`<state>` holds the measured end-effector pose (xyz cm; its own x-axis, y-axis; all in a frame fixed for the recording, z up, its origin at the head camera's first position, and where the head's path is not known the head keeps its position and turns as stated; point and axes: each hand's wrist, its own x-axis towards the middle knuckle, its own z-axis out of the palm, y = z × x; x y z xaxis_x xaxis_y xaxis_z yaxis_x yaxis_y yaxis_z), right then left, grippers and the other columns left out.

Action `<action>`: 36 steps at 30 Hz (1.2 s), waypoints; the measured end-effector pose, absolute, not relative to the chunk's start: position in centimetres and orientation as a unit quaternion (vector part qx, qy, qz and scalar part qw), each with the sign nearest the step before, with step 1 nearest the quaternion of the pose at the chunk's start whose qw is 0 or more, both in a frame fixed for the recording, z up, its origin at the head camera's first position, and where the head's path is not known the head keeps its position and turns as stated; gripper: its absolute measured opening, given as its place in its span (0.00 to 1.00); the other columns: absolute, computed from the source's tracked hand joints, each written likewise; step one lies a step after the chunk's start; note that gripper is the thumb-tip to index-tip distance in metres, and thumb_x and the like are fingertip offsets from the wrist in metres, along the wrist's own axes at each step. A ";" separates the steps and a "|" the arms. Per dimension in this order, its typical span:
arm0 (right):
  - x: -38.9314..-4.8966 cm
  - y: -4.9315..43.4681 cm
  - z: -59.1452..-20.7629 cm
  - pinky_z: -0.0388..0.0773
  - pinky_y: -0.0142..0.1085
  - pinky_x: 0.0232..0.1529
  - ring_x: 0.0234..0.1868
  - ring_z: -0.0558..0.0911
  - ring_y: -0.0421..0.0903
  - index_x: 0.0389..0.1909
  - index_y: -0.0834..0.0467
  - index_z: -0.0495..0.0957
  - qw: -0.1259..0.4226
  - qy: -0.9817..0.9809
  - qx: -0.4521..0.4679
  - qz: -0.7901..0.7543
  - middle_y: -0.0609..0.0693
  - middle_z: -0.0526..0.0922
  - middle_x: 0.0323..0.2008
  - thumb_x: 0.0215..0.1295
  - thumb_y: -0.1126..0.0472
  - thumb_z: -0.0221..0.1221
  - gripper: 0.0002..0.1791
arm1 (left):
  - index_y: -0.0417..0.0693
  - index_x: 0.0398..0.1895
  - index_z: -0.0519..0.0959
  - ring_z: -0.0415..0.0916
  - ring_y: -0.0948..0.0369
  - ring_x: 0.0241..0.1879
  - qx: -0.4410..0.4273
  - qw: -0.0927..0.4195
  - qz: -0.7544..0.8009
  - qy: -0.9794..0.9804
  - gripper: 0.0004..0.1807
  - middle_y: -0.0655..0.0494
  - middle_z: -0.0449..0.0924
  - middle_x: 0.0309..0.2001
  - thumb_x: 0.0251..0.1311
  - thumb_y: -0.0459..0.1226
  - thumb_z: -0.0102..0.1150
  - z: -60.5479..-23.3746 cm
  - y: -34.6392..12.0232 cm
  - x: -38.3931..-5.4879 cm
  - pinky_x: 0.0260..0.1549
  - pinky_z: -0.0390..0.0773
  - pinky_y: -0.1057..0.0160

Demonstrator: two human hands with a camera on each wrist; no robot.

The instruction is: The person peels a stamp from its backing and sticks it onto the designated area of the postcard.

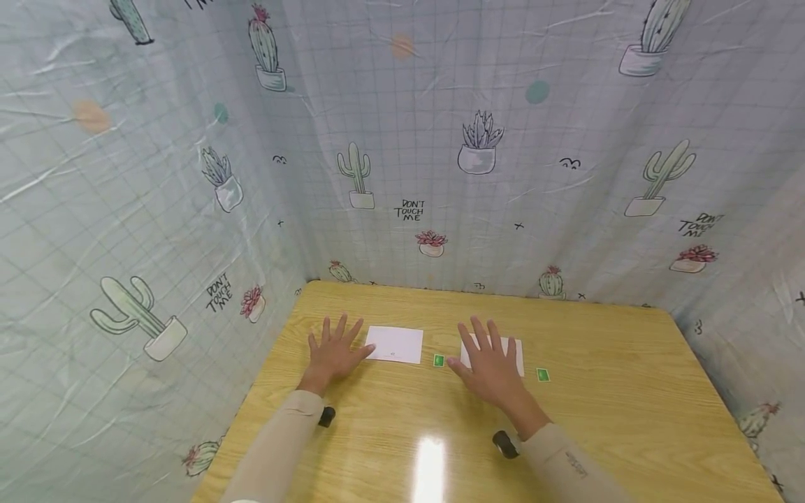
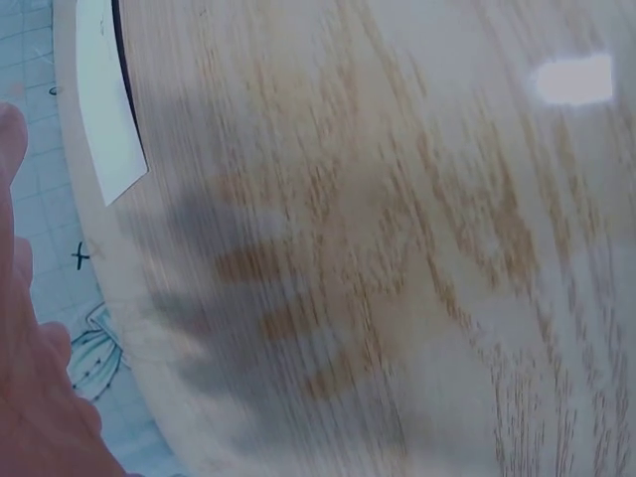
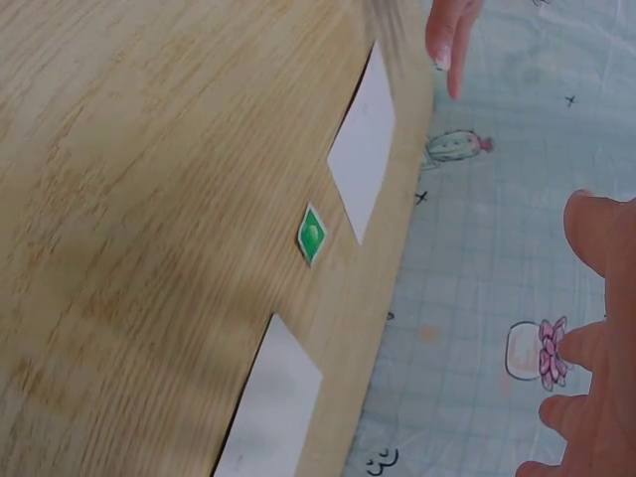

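Note:
Both hands hover over the table with fingers spread and nothing held. My left hand [image 1: 333, 356] is just left of a white envelope-like paper rectangle [image 1: 395, 345], its thumb overlapping that edge in the head view. A second white paper rectangle [image 1: 467, 355] lies to the right, partly hidden behind my right hand [image 1: 493, 370]. Between the two papers sits a small green stamp-like piece [image 1: 438, 360] with a pale border. Another green piece [image 1: 544, 375] is right of the second paper. In the left wrist view, the left hand [image 2: 40, 368] casts a finger-shaped shadow on the wood.
The wooden table [image 1: 604, 419] reflects a bright light near its front. A curtain [image 1: 402, 126] printed with cacti surrounds its back and sides. Black wrist straps [image 1: 505, 444] show below the forearms.

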<state>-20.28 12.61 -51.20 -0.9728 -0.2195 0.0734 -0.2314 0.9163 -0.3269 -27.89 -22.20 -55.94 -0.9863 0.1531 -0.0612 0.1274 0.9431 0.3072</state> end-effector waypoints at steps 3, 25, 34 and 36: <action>-20.5 12.4 -51.5 0.43 0.79 0.74 0.85 0.44 0.67 0.84 0.51 0.51 0.009 -0.979 0.116 0.168 0.59 0.46 0.85 0.77 0.33 0.50 0.44 | 0.66 0.84 0.54 0.32 0.32 0.84 0.067 0.048 0.149 0.985 0.43 0.45 0.43 0.86 0.72 0.68 0.46 -56.0 -22.1 -27.9 0.72 0.35 0.17; -20.8 11.5 -53.0 0.40 0.80 0.74 0.85 0.45 0.67 0.84 0.50 0.52 0.013 -0.976 0.119 0.184 0.58 0.46 0.86 0.78 0.35 0.49 0.43 | 0.65 0.85 0.53 0.30 0.31 0.83 0.056 0.079 0.152 0.984 0.43 0.42 0.42 0.86 0.73 0.68 0.43 -57.8 -22.4 -28.6 0.71 0.34 0.17; -20.9 11.3 -53.8 0.44 0.80 0.73 0.84 0.48 0.67 0.83 0.51 0.54 0.014 -0.977 0.124 0.174 0.59 0.49 0.85 0.77 0.34 0.50 0.42 | 0.66 0.85 0.50 0.33 0.30 0.83 0.053 0.103 0.146 0.982 0.40 0.42 0.41 0.86 0.76 0.66 0.40 -58.4 -22.4 -28.9 0.72 0.39 0.18; -21.0 11.2 -53.9 0.44 0.80 0.73 0.84 0.48 0.67 0.83 0.51 0.54 0.014 -0.977 0.124 0.171 0.59 0.49 0.85 0.77 0.34 0.50 0.42 | 0.65 0.85 0.50 0.33 0.30 0.83 0.052 0.107 0.154 0.981 0.40 0.42 0.41 0.86 0.76 0.65 0.41 -58.5 -22.4 -29.0 0.73 0.39 0.19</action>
<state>-20.97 11.24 -53.87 -0.9688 -0.2382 0.0689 -0.2475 0.9109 -0.3301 -29.01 -22.39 -58.54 -0.9718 0.1353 -0.1933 0.0695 0.9471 0.3134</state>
